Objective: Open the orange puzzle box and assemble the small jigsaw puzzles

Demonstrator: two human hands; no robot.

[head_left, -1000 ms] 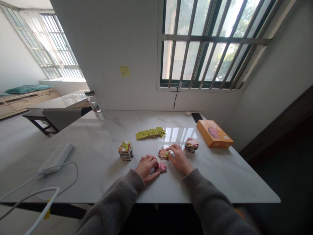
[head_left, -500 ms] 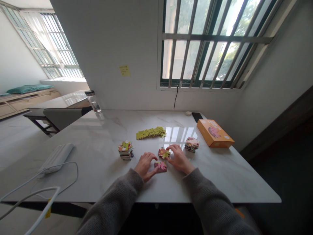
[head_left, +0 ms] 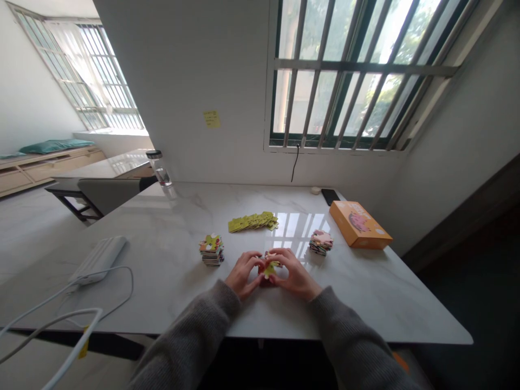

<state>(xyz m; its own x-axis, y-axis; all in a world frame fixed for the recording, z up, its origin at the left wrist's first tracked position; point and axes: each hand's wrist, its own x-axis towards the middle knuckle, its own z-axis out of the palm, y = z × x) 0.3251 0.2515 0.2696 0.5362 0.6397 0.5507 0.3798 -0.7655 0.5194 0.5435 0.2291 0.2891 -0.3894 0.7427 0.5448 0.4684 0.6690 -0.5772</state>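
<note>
Over the near middle of the table, my left hand [head_left: 244, 275] and my right hand [head_left: 294, 274] meet around a puzzle piece [head_left: 268, 269] with yellow-green on it. Thumb and fingers of each hand are curled onto its edges, and partly hide it. Beneath it, a pink and dark red puzzle piece is mostly covered; whether the two touch I cannot tell. A stack of puzzle pieces [head_left: 211, 250] stands to the left of my left hand. Another stack [head_left: 320, 242] is beyond my right hand, to the right. Farther back lies an overlapping row of yellow-green pieces [head_left: 253, 221].
An orange box [head_left: 359, 225] and a black phone [head_left: 330, 196] lie at the right back of the white table [head_left: 170, 303]. A glass bottle [head_left: 160, 169] stands at the far left edge. Left of my arms is a white device [head_left: 99, 260] with cables.
My right hand has brought the yellow-green puzzle piece nearer and left, over the pink one. My left hand has closed in on it. The view has shifted slightly.
</note>
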